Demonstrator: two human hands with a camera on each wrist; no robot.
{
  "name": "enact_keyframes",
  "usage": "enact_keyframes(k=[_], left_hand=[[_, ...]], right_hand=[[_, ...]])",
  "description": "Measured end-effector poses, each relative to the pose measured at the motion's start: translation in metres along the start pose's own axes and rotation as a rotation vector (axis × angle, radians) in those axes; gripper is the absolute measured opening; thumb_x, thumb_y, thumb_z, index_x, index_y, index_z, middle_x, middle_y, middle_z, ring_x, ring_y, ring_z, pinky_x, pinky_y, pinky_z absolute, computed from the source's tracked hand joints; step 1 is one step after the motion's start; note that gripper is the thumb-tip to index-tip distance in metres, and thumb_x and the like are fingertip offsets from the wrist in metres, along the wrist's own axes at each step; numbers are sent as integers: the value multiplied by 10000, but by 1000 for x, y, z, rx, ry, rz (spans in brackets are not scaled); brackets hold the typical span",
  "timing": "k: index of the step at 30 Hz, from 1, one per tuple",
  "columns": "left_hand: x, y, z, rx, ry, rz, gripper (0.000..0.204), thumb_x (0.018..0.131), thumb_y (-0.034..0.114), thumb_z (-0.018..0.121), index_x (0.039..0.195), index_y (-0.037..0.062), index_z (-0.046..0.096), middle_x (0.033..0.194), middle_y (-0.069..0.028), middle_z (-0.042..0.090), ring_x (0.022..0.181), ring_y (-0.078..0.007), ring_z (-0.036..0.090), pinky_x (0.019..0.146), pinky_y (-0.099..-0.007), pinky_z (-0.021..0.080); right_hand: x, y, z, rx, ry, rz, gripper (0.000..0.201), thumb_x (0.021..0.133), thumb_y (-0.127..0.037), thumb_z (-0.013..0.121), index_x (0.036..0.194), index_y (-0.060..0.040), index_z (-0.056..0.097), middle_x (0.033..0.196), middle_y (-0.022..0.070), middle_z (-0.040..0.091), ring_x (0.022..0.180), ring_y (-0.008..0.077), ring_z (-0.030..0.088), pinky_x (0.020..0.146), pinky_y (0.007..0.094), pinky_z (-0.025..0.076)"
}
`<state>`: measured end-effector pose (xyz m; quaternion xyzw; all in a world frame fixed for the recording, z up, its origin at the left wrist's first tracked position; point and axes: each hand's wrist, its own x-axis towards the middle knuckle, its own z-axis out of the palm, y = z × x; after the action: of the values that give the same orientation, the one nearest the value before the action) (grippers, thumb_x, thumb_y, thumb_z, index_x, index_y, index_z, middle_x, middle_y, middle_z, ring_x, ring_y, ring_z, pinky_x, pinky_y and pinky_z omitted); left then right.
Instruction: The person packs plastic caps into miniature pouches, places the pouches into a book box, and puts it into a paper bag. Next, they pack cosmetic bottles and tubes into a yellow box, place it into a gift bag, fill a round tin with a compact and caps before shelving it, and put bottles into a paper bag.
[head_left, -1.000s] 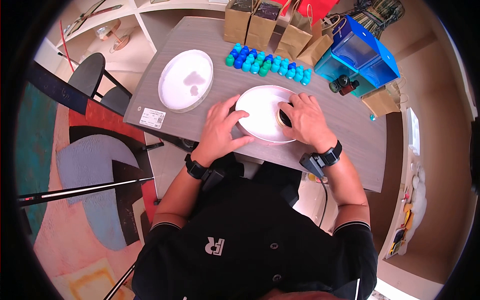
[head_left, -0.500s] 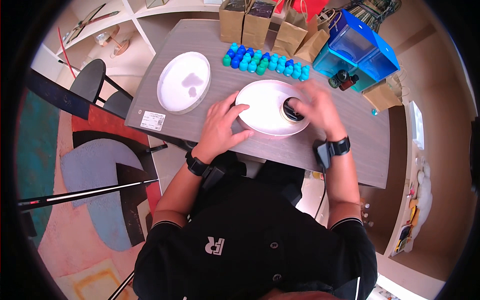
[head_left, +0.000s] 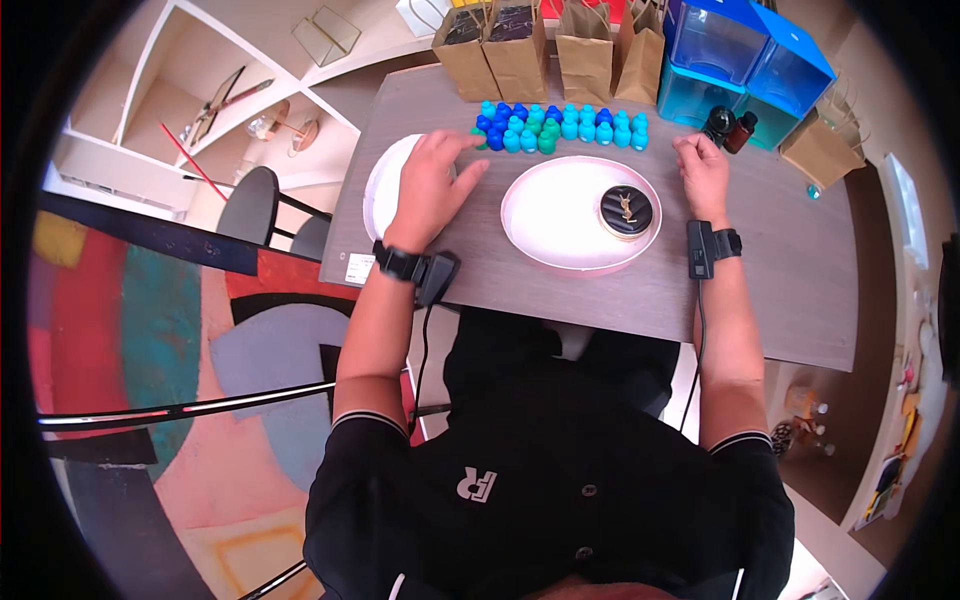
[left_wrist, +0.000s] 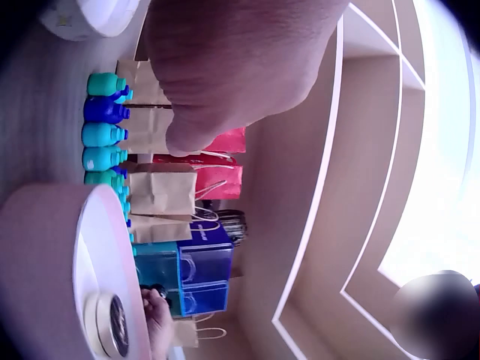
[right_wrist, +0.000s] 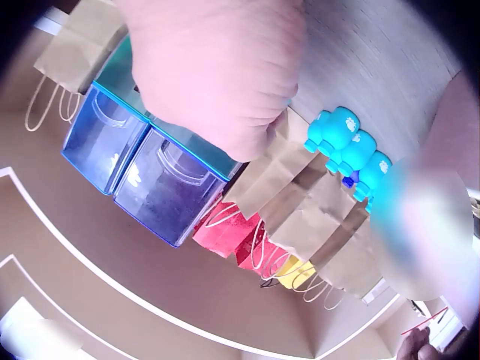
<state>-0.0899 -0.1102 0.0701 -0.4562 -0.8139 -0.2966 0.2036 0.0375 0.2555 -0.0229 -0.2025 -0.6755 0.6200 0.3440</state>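
Note:
A round black cushion compact (head_left: 627, 212) with a quilted lid and gold emblem lies in the right part of an oval white tray (head_left: 548, 208). In the left wrist view its pale side (left_wrist: 95, 322) shows above the tray's pink outer wall (left_wrist: 37, 262). Left of this tray, my left hand (head_left: 430, 190) hovers with relaxed fingers and thumb apart, overlapping a second white tray (head_left: 382, 190). On the other side, my right hand (head_left: 704, 175) has loosely curled fingers and no object shows in it. It is close to two small dark bottles (head_left: 738, 132).
Rows of small blue, teal and green bottles (head_left: 570, 128) stand behind the trays. Farther back are brown paper bags (head_left: 584, 60) and blue clear-fronted boxes (head_left: 715, 45). A label (head_left: 360, 268) sits on the table's left edge, and a shelf runs along the right.
My right hand has let go of the compact and moved right, away from the tray. My left hand has left the tray's rim and moved left and up. The view has shifted.

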Motion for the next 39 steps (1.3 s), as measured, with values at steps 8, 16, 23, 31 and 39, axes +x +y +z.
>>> enact_keyframes(k=[8, 16, 23, 31, 39], left_hand=[[73, -13, 48, 141, -351, 255, 299, 785, 219, 794, 1071, 150, 738, 977, -74, 677, 961, -295, 629, 856, -419, 504], [87, -7, 68, 191, -468, 321, 246, 773, 213, 794, 1007, 150, 753, 904, -63, 681, 885, -293, 647, 784, -419, 514], [93, -8, 76, 158, -473, 314, 192, 787, 184, 777, 951, 92, 737, 857, -80, 685, 849, -302, 649, 757, -417, 509], [96, 60, 38, 5, -391, 349, 144, 781, 197, 774, 899, 119, 747, 840, -50, 683, 840, -272, 648, 777, -408, 499], [79, 72, 87, 67, -494, 572, 176, 775, 191, 784, 939, 140, 746, 792, -39, 657, 807, -253, 639, 767, -387, 492]], right_hand=[[-1, 1, -2, -59, -63, -18, 191, 915, -196, 679, 865, -14, 707, 703, -36, 601, 658, 59, 516, 607, 257, 420], [1, 7, -2, -117, -50, -39, 186, 896, -199, 669, 913, -21, 723, 732, 9, 654, 671, 89, 562, 638, 273, 458], [-2, 0, -1, -137, -50, -37, 204, 898, -216, 662, 921, -24, 723, 741, 26, 669, 680, 107, 575, 649, 287, 468], [3, 9, -1, -100, -82, -52, 194, 905, -203, 659, 929, -20, 719, 770, 24, 676, 707, 92, 574, 663, 273, 468], [1, 5, -1, -109, -42, -100, 168, 907, -178, 663, 926, -20, 716, 766, 1, 668, 696, 81, 562, 656, 259, 467]])
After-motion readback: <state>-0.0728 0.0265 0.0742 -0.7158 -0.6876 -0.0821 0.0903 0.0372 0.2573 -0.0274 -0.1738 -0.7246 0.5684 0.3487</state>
